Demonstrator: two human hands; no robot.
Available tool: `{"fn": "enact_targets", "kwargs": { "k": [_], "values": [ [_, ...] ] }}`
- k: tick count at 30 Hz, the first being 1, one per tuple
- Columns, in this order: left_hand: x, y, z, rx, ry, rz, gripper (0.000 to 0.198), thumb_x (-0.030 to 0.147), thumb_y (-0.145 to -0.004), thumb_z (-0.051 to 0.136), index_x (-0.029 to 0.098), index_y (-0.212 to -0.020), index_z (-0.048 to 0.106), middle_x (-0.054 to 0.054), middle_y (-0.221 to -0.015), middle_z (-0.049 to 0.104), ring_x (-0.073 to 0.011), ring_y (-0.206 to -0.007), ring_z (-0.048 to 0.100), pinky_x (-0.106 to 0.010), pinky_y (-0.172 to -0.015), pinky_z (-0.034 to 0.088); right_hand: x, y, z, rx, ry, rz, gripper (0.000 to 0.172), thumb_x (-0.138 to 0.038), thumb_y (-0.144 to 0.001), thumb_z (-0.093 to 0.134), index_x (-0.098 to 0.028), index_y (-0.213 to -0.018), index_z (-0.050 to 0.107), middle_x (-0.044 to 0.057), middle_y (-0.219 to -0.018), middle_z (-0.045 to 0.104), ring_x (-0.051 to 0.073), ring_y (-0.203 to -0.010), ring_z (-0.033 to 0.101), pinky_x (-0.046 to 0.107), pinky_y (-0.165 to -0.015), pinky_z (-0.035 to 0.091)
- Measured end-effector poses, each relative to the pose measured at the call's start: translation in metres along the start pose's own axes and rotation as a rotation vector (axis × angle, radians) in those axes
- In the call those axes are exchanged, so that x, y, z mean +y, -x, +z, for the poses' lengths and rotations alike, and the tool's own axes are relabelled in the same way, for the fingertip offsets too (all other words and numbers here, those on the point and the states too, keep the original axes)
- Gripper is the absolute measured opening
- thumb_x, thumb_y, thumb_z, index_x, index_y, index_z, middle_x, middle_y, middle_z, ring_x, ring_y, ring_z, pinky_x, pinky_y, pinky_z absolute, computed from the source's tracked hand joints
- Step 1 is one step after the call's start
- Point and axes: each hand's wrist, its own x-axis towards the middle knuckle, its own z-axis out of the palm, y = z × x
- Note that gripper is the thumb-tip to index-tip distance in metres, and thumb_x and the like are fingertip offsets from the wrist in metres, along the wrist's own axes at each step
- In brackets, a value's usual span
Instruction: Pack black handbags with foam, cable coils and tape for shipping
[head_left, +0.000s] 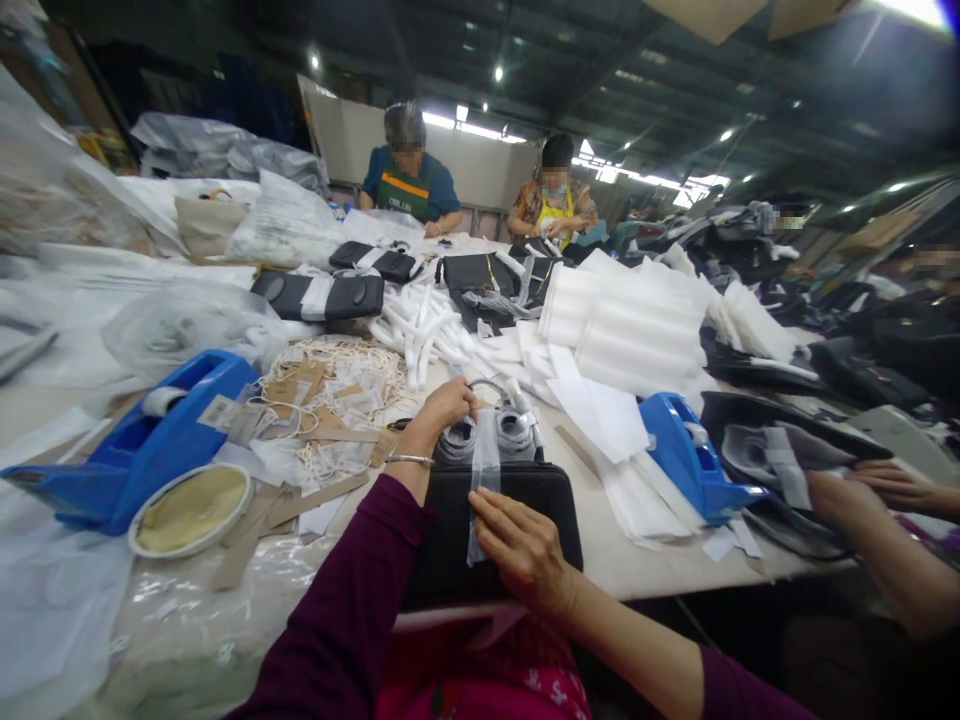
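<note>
A black bag (517,510) lies at the table's front edge before me. Two grey wrapped coils (517,432) sit along its far side, and a translucent strip (486,455) runs over them and down the bag's face. My left hand (448,408) is closed at the far side, its fingertips pinched on the thin handle (489,384) beside the left coil. With fingers stretched and lying flat, my right hand (525,548) presses the lower part of the strip against the bag.
Blue tape dispensers (169,425) (686,455) stand on both sides. Nearer left are a round tape roll (193,510) and a heap of corded tags (330,395). White tubes (420,325) and foam sheets (630,315) lie beyond. A co-worker's hand (847,505) works at right; two people are across the table.
</note>
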Motion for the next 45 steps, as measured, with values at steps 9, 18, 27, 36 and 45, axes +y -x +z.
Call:
{"fn": "enact_targets", "kwargs": {
  "k": [9,18,27,36,45],
  "values": [
    [0.012,0.003,-0.004,0.019,-0.188,-0.015,0.024,0.005,-0.059,0.052,0.019,-0.055,0.071,-0.003,-0.088,0.065,-0.0162,-0.075,0.058,-0.025,-0.069,0.046,0.001,0.004,0.004,0.065,0.031,-0.026,0.023,-0.01,-0.094,0.044,-0.014,-0.087,0.065,0.009,-0.117,0.068,0.021,-0.115,0.06,0.032,-0.092,0.054],
    [0.054,0.039,-0.006,0.303,-0.383,0.149,0.026,0.009,-0.079,0.052,0.023,-0.084,0.072,-0.004,-0.124,0.063,-0.028,-0.124,0.045,-0.055,-0.109,0.021,0.001,0.011,0.009,0.065,0.074,-0.041,0.022,-0.011,-0.093,0.045,-0.014,-0.086,0.065,0.01,-0.12,0.067,0.021,-0.114,0.061,0.032,-0.093,0.053],
    [0.051,0.083,0.023,0.126,-0.446,0.367,0.04,0.028,-0.091,0.052,0.018,-0.13,0.052,-0.009,-0.136,0.056,-0.0209,-0.127,0.048,-0.04,-0.11,0.029,0.001,0.013,0.007,0.085,0.059,-0.051,0.024,-0.009,-0.092,0.044,-0.015,-0.088,0.067,0.01,-0.118,0.067,0.021,-0.114,0.059,0.033,-0.091,0.053],
    [0.048,0.08,0.016,0.2,-0.243,0.465,0.032,0.022,-0.088,0.056,0.014,-0.119,0.061,-0.013,-0.126,0.063,-0.024,-0.119,0.055,-0.044,-0.105,0.04,-0.011,0.026,0.004,0.012,-0.025,0.027,0.027,-0.008,-0.092,0.044,-0.013,-0.111,0.063,0.013,-0.105,0.066,0.023,-0.115,0.057,0.037,-0.092,0.053],
    [0.055,0.169,0.023,0.119,-0.31,0.601,0.042,0.004,-0.087,0.042,0.013,-0.124,0.058,-0.011,-0.135,0.057,-0.021,-0.129,0.048,-0.042,-0.11,0.04,-0.03,0.03,-0.002,-0.032,-0.049,0.091,0.036,-0.029,-0.092,0.055,-0.009,-0.122,0.058,0.015,-0.107,0.065,0.029,-0.126,0.05,0.043,-0.103,0.049]
  ]
}}
